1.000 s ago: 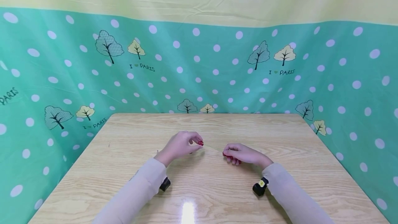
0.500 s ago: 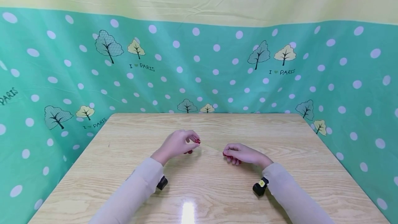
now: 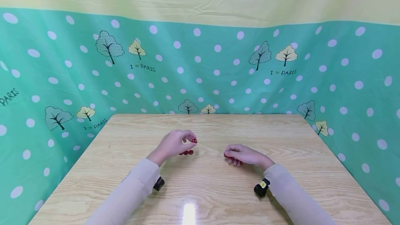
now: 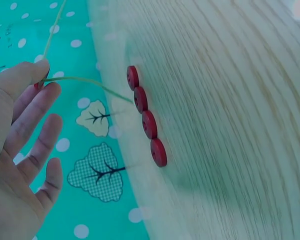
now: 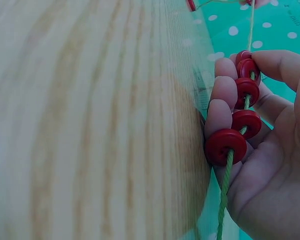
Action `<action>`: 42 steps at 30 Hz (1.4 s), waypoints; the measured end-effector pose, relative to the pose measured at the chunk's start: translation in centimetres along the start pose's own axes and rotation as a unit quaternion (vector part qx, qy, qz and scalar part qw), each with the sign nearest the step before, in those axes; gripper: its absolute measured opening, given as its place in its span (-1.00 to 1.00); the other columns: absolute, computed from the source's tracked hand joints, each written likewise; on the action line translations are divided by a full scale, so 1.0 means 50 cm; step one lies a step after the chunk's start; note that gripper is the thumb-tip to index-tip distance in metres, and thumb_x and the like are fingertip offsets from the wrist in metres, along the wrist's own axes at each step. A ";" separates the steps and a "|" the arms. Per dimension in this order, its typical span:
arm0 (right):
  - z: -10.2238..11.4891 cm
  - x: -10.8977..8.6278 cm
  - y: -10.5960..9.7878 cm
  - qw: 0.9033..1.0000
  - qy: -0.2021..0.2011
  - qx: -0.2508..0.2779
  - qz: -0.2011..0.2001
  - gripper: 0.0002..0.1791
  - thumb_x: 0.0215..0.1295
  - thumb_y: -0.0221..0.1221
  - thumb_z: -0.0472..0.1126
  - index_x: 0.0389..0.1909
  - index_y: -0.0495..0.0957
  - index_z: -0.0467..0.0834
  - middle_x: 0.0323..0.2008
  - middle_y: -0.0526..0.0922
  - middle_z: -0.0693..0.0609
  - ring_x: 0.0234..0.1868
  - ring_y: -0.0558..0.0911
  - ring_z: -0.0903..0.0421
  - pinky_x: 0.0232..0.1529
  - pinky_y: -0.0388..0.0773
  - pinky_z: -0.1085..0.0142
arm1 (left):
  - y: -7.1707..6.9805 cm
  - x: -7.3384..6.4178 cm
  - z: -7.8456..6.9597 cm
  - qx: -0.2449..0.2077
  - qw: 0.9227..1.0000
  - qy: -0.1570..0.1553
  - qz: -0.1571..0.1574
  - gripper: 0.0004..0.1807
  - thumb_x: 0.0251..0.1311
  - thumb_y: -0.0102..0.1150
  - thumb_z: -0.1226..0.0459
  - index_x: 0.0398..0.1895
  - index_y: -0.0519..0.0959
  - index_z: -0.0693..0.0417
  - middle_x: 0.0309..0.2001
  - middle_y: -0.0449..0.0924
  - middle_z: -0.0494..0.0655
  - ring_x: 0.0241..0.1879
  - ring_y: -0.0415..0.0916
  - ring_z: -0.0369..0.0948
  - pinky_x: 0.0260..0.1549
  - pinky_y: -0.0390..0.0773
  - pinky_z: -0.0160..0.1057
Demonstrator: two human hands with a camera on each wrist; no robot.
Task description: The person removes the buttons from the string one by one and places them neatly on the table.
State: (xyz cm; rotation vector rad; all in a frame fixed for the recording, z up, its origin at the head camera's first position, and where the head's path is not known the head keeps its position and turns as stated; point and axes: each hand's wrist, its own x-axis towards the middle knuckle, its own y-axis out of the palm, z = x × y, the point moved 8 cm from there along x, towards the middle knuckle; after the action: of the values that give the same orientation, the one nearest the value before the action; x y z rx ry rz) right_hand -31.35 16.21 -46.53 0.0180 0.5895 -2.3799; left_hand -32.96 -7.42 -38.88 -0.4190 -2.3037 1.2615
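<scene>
My left hand (image 3: 173, 146) pinches a small red button (image 3: 194, 141) between thumb and forefinger, its other fingers spread apart. A thin green string (image 3: 210, 147) passes through those fingertips and runs fairly straight across to my right hand (image 3: 245, 156). In the left wrist view, a loose end of the string curves down from the pinch. My right hand holds several red buttons (image 5: 246, 122) threaded on the string, with thumb and forefinger pinching the uppermost ones. Below them the string (image 5: 225, 195) hangs down past the palm.
Several more red buttons (image 4: 149, 125) lie in a row on the wooden table (image 3: 200, 190), under my left hand. A green dotted curtain (image 3: 215, 58) hangs behind the table and on both sides. Each wrist wears a black camera, such as the right camera (image 3: 260, 189).
My left hand has moved left with the button, and the stretch of string between the hands has grown longer. More buttons on the table show beneath it. My right hand stays put.
</scene>
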 end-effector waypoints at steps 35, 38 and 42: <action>-0.001 -0.002 0.000 1.000 0.007 -0.008 -0.005 -0.64 0.58 -0.01 -0.05 -0.09 0.53 -0.29 -0.38 0.56 -0.05 -0.44 0.47 0.10 -0.41 0.45 0.35 | -0.041 -0.037 0.050 0.017 1.000 -0.015 -0.009 -0.82 0.22 0.39 0.10 -0.14 0.69 -0.17 -0.26 0.69 -0.35 -0.28 0.55 -0.27 -0.21 0.54 -0.14; -0.003 -0.002 0.000 1.000 0.008 -0.011 -0.006 -0.64 0.58 -0.01 -0.04 -0.09 0.53 -0.29 -0.38 0.56 -0.05 -0.44 0.47 0.10 -0.41 0.45 0.35 | -0.044 -0.042 0.054 0.016 1.000 -0.014 -0.010 -0.82 0.22 0.39 0.10 -0.14 0.69 -0.15 -0.26 0.70 -0.33 -0.26 0.58 -0.21 -0.21 0.54 -0.14; -0.003 -0.001 -0.001 1.000 0.008 -0.013 -0.007 -0.64 0.58 -0.01 -0.03 -0.10 0.53 -0.28 -0.38 0.56 -0.04 -0.44 0.47 0.10 -0.42 0.45 0.34 | -0.048 -0.046 0.061 0.014 1.000 -0.014 -0.008 -0.83 0.22 0.38 0.11 -0.14 0.69 -0.14 -0.26 0.70 -0.32 -0.25 0.59 -0.16 -0.21 0.54 -0.13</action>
State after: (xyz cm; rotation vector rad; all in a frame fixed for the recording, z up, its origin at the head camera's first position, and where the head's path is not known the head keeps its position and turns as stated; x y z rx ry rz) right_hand -31.35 16.33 -46.63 0.0216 0.6299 -2.3869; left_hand -32.76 -11.96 -38.85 -0.3742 -2.3048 1.2972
